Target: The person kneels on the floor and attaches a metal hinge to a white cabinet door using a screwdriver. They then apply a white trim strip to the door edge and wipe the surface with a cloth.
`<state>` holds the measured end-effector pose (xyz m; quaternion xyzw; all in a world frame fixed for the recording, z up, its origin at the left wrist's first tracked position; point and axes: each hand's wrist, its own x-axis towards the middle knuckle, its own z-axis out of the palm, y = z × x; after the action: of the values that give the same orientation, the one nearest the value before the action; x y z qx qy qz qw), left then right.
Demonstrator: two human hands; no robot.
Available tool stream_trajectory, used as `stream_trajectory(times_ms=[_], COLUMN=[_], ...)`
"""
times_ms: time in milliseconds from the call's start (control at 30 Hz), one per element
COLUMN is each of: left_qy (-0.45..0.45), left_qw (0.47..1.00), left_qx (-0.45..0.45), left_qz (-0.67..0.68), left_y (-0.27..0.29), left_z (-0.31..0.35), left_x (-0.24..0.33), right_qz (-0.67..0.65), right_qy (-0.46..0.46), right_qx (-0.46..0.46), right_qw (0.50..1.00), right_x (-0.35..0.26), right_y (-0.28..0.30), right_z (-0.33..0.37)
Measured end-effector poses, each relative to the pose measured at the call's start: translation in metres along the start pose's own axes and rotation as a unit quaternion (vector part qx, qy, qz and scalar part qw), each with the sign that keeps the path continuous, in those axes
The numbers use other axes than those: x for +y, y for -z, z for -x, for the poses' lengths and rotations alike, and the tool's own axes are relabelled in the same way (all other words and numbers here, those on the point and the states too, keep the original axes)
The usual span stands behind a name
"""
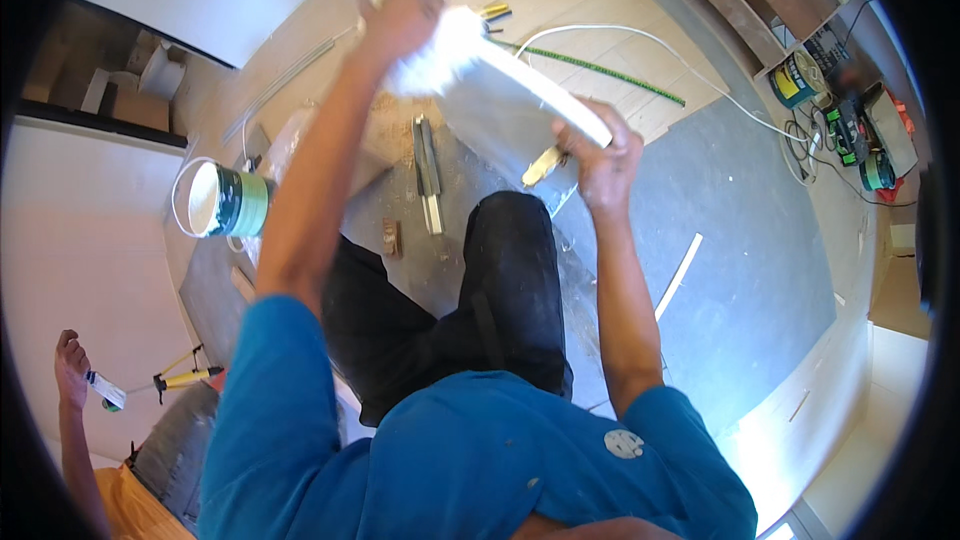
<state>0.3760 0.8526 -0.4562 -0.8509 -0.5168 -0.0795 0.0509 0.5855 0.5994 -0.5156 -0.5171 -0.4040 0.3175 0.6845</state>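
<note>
A long white strip (545, 90) stretches between my two hands above the floor. At its near end my right hand (606, 162) is closed round it, the strip's tip resting against the fingers. My left hand (405, 25), smeared by motion, is at the far end, beside a glaring white bundle (440, 55) whose kind I cannot make out. A small yellowish object (543, 167) shows just left of my right hand; whether I touch it is unclear. Below the strip, grey metal profiles (427, 175) and a small brown block (391, 237) lie on the floor sheet.
On the left stands a green-and-white bucket (228, 200). Lower left, a co-worker's hand (72, 365) is beside a brush-like tool (106, 392). A green rod (605, 75) and a white cable (640, 35) lie ahead; power tools (848, 135) and another bucket (795, 80) stand right.
</note>
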Motion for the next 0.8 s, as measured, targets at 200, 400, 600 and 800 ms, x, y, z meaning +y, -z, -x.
stream_trajectory(times_ms=[200,400,600,800], left_qy=[-0.152,-0.046,-0.082,-0.188], left_qw=[0.987,0.998,0.993,0.952], left_qx=[0.019,-0.032,0.019,0.160], left_qz=[0.055,0.033,0.078,0.181], left_y=[0.026,0.013,-0.003,0.016], left_z=[0.104,0.001,0.016,0.116], left_x=[0.128,-0.027,0.006,0.141], right_qz=[-0.006,-0.007,0.079,0.032], right_qy=[0.143,0.021,0.082,0.086], right_qx=[-0.008,-0.003,0.047,0.002], right_qw=[0.990,1.000,0.992,0.996], right_x=[0.022,0.002,0.012,-0.002], right_y=[-0.002,-0.009,-0.006,0.005], right_z=[0.014,0.010,-0.004,0.008])
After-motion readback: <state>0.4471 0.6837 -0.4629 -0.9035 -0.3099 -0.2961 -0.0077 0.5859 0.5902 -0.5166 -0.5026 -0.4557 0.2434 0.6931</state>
